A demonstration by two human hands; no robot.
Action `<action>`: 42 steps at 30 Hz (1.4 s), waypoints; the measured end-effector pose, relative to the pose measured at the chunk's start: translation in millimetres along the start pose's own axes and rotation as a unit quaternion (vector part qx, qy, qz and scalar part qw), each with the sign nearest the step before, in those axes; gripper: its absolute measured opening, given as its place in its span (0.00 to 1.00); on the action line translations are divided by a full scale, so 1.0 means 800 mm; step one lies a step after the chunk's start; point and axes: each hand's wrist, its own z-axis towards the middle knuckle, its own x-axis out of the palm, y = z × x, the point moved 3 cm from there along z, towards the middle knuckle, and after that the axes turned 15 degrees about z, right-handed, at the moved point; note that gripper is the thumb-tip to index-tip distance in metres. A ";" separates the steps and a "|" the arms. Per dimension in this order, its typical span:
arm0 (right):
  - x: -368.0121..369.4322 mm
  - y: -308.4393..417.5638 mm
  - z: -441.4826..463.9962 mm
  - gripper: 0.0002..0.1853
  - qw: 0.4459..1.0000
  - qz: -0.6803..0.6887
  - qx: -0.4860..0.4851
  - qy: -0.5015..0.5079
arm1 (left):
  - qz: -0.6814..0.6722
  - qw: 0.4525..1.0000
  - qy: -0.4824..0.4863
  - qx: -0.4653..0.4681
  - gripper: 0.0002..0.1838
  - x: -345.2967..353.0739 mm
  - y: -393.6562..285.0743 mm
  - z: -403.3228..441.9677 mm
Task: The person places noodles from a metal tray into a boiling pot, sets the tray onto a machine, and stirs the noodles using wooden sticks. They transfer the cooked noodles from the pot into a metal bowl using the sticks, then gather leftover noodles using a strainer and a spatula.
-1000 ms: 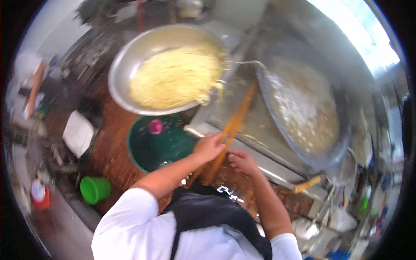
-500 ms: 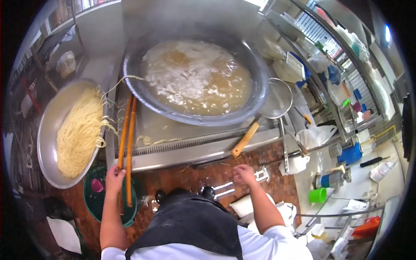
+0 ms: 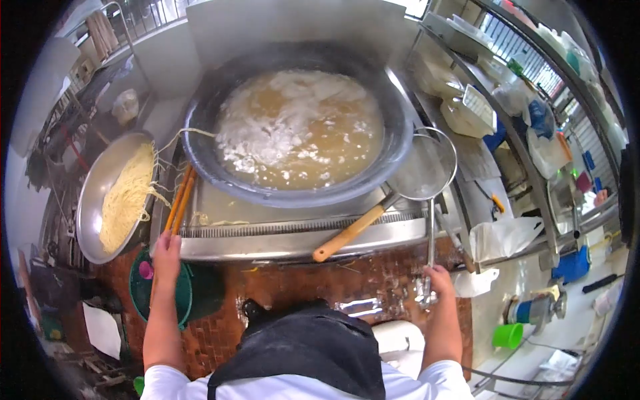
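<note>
**Sticks in the left hand, strainer handle in the right, at a steaming wok**

The two long wooden sticks point(image 3: 179, 205) slant up along the left end of the metal stove point(image 3: 287, 249), between the bowl of noodles and the wok. The left hand point(image 3: 167, 253) is closed around their lower part. The round wire strainer point(image 3: 423, 168) lies just right of the wok, its long metal handle pointing toward the person; the right hand point(image 3: 439, 280) has its fingers curled around the near end of that handle.

The big dark wok point(image 3: 293, 197) sits on the stove, holding cloudy, bubbling liquid point(image 3: 327, 143). A tool's wooden handle point(image 3: 352, 233) slants across the front edge of the stove, its upper end beside the strainer. To the left, the tilted-looking metal bowl point(image 3: 85, 220) holds pale noodles point(image 3: 125, 200); some strands hang over its rim, and one reaches the rim of the wok.

Below the bowl, a green tub point(image 3: 188, 297) stands on the brick-red floor point(image 3: 223, 337), a pink object point(image 3: 146, 269) showing inside it.
</note>
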 end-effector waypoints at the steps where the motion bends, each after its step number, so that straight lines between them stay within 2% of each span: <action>1: 0.010 0.012 -0.017 0.13 0.997 0.029 0.067 0.002 | -0.014 0.998 0.059 0.024 0.29 0.024 -0.040 -0.014; 2: 0.026 0.023 -0.036 0.11 0.989 0.062 0.136 0.004 | -0.025 0.991 0.118 0.050 0.30 0.053 -0.076 -0.028; 3: 0.035 0.020 -0.039 0.10 0.986 0.079 0.145 0.011 | 0.003 0.976 0.203 0.074 0.31 0.099 -0.100 -0.037; 4: 0.043 0.018 -0.041 0.10 0.984 0.095 0.152 0.019 | -0.009 0.953 0.270 0.135 0.33 0.112 -0.167 -0.064; 5: 0.050 0.022 -0.040 0.09 0.982 0.107 0.155 0.029 | 0.042 0.937 0.274 0.215 0.35 0.153 -0.196 -0.078; 6: 0.056 0.023 -0.038 0.09 0.986 0.117 0.116 0.015 | 0.065 0.930 0.225 0.283 0.36 0.180 -0.227 -0.095; 7: 0.062 0.020 -0.039 0.10 0.989 0.126 0.076 0.002 | 0.081 0.924 0.225 0.298 0.35 0.193 -0.264 -0.107; 10: 0.073 0.018 -0.041 0.10 0.995 0.085 0.003 -0.043 | 0.256 0.897 0.235 0.275 0.33 0.222 -0.308 -0.111; 13: 0.061 0.023 -0.031 0.09 0.994 0.072 -0.054 -0.069 | 0.261 0.888 0.252 0.283 0.32 0.244 -0.298 -0.093; 15: 0.046 0.023 -0.026 0.09 0.990 0.032 -0.093 -0.098 | 0.285 0.878 0.316 0.220 0.31 0.253 -0.301 -0.077; 16: 0.039 0.037 -0.037 0.10 0.980 -0.054 -0.135 -0.139 | 0.297 0.868 0.350 0.189 0.31 0.259 -0.300 -0.074; 18: 0.016 0.037 -0.028 0.15 0.971 -0.082 -0.170 -0.145 | 0.283 0.893 0.266 0.227 0.31 0.267 -0.299 -0.075; 19: 0.015 0.053 -0.038 0.16 0.954 -0.112 -0.223 -0.163 | 0.274 0.903 0.223 0.245 0.31 0.271 -0.298 -0.074; 22: 0.005 0.075 -0.048 0.15 0.944 -0.111 -0.234 -0.204 | 0.246 0.932 0.134 0.228 0.30 0.287 -0.297 -0.064; 25: -0.001 0.096 -0.059 0.14 0.920 -0.103 -0.301 -0.227 | 0.301 0.918 0.147 0.211 0.26 0.301 -0.298 -0.041; 28: -0.002 0.115 -0.077 0.13 0.920 -0.053 -0.319 -0.223 | 0.303 0.908 0.261 0.127 0.23 0.326 -0.289 -0.016; 29: -0.002 0.120 -0.086 0.12 0.918 -0.062 -0.315 -0.232 | 0.322 0.891 0.289 0.136 0.24 0.333 -0.285 -0.012; 32: -0.007 0.128 -0.101 0.11 0.917 -0.055 -0.325 -0.226 | 0.290 0.922 0.227 0.117 0.24 0.327 -0.291 -0.012; 35: -0.007 0.135 -0.120 0.10 0.915 -0.070 -0.326 -0.226 | 0.323 0.905 0.221 0.169 0.25 0.364 -0.274 -0.002; 38: -0.017 0.122 -0.112 0.10 0.921 -0.048 -0.319 -0.218 | 0.324 0.877 0.250 0.251 0.26 0.361 -0.278 -0.011; 40: -0.018 0.109 -0.103 0.10 0.939 -0.008 -0.274 -0.210 | 0.298 0.885 0.216 0.285 0.25 0.330 -0.295 -0.034; 42: -0.005 0.119 -0.107 0.10 0.927 -0.033 -0.306 -0.212 | 0.281 0.882 0.202 0.319 0.24 0.290 -0.321 -0.062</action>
